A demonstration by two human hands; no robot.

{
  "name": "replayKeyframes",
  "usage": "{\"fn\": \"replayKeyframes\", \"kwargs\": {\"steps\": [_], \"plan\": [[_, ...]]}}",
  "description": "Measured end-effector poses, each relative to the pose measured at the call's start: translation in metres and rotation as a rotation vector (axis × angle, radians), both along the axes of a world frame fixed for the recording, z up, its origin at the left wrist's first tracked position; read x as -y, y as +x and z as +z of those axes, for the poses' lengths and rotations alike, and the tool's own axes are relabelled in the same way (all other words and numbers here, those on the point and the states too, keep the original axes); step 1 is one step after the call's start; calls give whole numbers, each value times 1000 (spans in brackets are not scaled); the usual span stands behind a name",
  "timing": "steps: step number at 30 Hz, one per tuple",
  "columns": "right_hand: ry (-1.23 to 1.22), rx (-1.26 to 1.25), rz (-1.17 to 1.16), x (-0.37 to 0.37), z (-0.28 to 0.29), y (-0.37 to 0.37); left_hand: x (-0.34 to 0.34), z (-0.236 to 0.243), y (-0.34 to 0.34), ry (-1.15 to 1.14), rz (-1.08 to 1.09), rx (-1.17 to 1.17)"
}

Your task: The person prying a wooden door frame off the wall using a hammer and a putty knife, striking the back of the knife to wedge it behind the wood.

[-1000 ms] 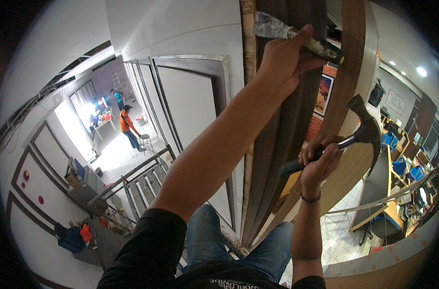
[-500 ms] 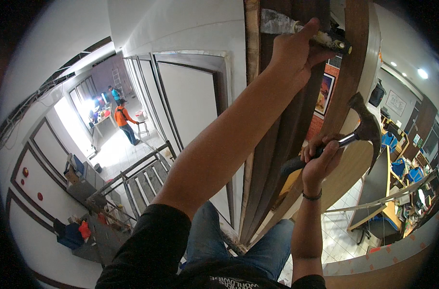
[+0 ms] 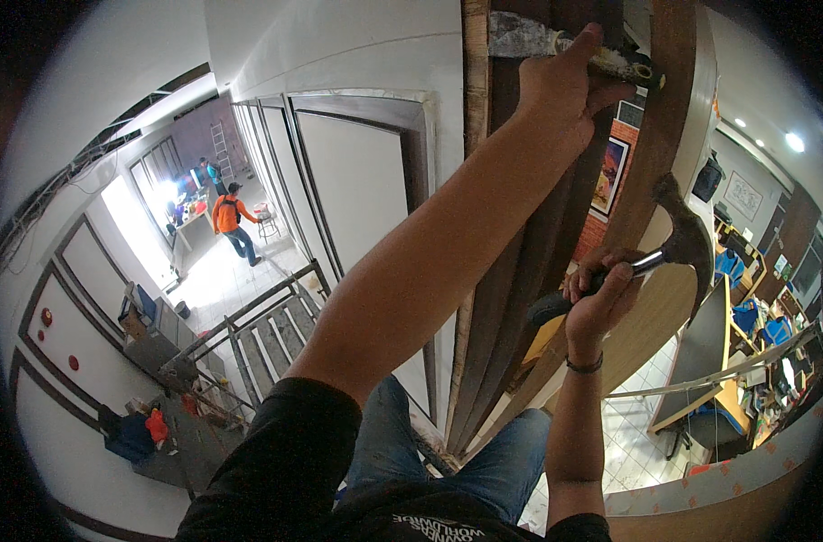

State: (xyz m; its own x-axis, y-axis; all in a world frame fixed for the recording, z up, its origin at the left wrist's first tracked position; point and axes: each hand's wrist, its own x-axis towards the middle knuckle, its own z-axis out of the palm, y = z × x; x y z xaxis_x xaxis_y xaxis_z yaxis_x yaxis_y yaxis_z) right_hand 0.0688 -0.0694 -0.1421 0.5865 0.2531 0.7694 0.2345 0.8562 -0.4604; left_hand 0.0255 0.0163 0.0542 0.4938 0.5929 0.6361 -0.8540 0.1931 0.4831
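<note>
High up by the dark brown wooden frame, my left hand is closed round the handle of a putty knife. Its wide, white-smeared blade points left, lying across the wood near a raw, pale edge strip; whether the tip is in a joint I cannot tell. Lower and to the right, my right hand grips a claw hammer by its dark handle. The hammer's head is raised to the right, apart from the putty knife.
Left of the frame is a white wall with a panelled door. Metal scaffolding stands below left. Farther off, a person in orange and another in blue are near a table. Desks fill the right side.
My left hand and the putty knife have shifted very slightly right. The hammer stays nearly where it was. In the background, the person in orange has turned and changed stance.
</note>
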Motion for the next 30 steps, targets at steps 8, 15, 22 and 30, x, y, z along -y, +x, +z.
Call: {"fn": "replayKeyframes", "kwargs": {"steps": [8,15,22,30], "plan": [[-12,21,9,2,1,-1,2,3,1,-39,15,0],[-16,21,-1,2,-1,-1,0,4,1,-23,-5,22],[-73,40,-20,7,2,-2,-4,8,8,-19,-8,97],[-75,-58,-71,21,34,-14,-4,9,9,-44,-44,83]]}}
